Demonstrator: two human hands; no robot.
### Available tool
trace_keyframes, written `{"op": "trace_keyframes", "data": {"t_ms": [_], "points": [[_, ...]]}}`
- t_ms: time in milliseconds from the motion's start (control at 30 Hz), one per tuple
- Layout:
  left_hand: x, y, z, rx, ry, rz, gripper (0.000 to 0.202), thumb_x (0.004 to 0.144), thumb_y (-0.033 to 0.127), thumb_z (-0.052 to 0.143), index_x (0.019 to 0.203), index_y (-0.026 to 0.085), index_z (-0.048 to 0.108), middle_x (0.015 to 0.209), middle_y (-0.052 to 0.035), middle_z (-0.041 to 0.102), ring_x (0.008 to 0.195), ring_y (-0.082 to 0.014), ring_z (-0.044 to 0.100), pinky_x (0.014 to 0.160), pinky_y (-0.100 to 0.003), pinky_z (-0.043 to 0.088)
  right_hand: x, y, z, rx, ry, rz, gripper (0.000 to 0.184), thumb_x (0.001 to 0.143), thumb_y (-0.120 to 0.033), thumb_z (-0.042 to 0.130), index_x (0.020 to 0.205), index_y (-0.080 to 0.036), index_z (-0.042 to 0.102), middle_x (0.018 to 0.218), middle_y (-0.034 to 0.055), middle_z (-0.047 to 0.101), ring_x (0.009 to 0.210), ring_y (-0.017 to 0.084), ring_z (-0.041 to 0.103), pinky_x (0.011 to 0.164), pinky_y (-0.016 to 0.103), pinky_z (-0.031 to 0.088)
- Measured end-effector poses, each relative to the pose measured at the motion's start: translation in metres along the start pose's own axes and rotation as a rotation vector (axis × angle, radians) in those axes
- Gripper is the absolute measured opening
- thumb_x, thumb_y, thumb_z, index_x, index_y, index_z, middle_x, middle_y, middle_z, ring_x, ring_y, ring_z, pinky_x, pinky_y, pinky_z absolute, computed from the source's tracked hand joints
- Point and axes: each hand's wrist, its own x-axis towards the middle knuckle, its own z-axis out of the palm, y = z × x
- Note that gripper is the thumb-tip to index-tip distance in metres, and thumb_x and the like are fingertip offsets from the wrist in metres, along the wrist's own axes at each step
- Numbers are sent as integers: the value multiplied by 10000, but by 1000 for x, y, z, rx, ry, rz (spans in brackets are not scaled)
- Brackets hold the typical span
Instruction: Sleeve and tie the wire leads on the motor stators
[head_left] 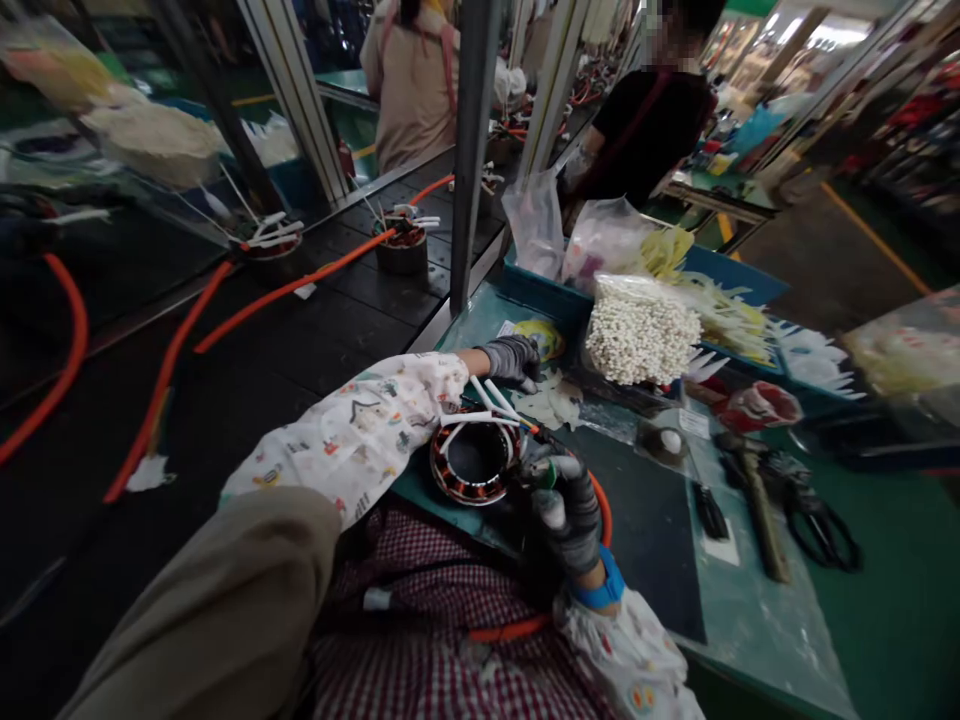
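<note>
A round motor stator (pixel 474 461) with copper windings and white sleeved leads lies on the green bench in front of me. My right hand (pixel 564 503), in a grey glove, is closed around the stator's right edge. My left hand (pixel 512 360), also gloved, reaches past the stator with its fingers curled over thin white paper pieces (pixel 551 403) on the bench. Whether it holds one I cannot make out. A patterned sleeve covers each forearm.
A bag of small white parts (pixel 639 332) and blue trays (pixel 720 272) stand beyond the stator. A hammer (pixel 761 505), scissors (pixel 821 525) and pliers (pixel 709 510) lie at right. A black conveyor (pixel 300 330) with another stator (pixel 401 247) and orange hoses runs left. Two people stand behind.
</note>
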Motion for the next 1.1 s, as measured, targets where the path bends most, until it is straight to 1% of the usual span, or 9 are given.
{"op": "trace_keyframes", "data": {"t_ms": [133, 267, 367, 467, 600, 700, 800, 933, 1100], "points": [[4, -7, 5, -4, -2, -38, 271, 970, 392, 782, 1038, 132, 745, 980, -50, 775, 843, -180, 726, 834, -350, 624, 0, -2, 0, 11, -25, 10, 121, 984, -363, 748, 1090, -304, 736, 951, 4, 776, 850, 204, 740, 786, 362, 645], [-23, -21, -22, -11, 142, -146, 136, 877, 165, 743, 986, 84, 739, 905, -68, 774, 855, -198, 720, 867, -325, 595, 3, -4, 3, 85, 31, 11, 138, 985, -427, 741, 1021, -309, 680, 871, -16, 711, 806, 191, 697, 750, 357, 637], [-82, -9, -43, -32, 317, -180, 357, 994, 225, 576, 1300, 56, 650, 1141, -127, 769, 994, -206, 734, 930, -347, 600, 3, -5, 5, 112, 108, 91, 176, 1030, -477, 668, 1021, -309, 619, 863, -14, 635, 772, 186, 646, 705, 351, 604], [-160, 22, -41, -68, 483, 38, 429, 1045, 312, 522, 1441, 182, 625, 1311, -86, 749, 1155, -220, 738, 1004, -370, 602, 5, -6, 7, 136, 156, 167, 244, 1060, -545, 584, 1011, -307, 568, 853, -9, 571, 758, 197, 614, 675, 361, 584], [-231, 51, -3, 122, 302, 244, 394, 1046, 231, 466, 1336, 243, 734, 1200, -65, 805, 1069, -224, 757, 983, -394, 597, 8, -9, 10, 198, 187, 205, 308, 1062, -595, 555, 977, -299, 538, 826, -19, 511, 720, 181, 558, 637, 324, 539], [-241, 50, 25, 273, 261, 269, 419, 1031, 204, 442, 1290, 255, 767, 1056, -68, 811, 997, -250, 730, 966, -458, 564, 9, -12, 12, 230, 236, 199, 305, 1048, -587, 596, 972, -295, 547, 817, -26, 495, 711, 172, 545, 615, 300, 517], [-235, 44, 35, 369, 225, 235, 387, 991, 234, 536, 1286, 286, 781, 1024, -67, 797, 990, -260, 694, 951, -458, 535, 9, -13, 13, 234, 252, 189, 281, 1046, -552, 618, 969, -286, 567, 825, -22, 511, 728, 170, 566, 612, 285, 518], [-234, 43, 34, 471, 187, 177, 403, 970, 223, 620, 1331, 330, 763, 1156, -65, 788, 1112, -272, 670, 970, -440, 521, 6, -11, 14, 213, 220, 177, 253, 1072, -514, 571, 975, -280, 561, 826, -12, 544, 720, 170, 582, 629, 299, 552], [-240, 48, 42, 583, 324, 187, 300, 1026, 302, 620, 1275, 339, 782, 1365, -71, 746, 1223, -318, 649, 1022, -492, 506, 2, -15, 6, 74, 88, 68, 155, 1088, -453, 559, 1101, -308, 612, 857, -13, 627, 716, 175, 649, 630, 307, 598]]}}
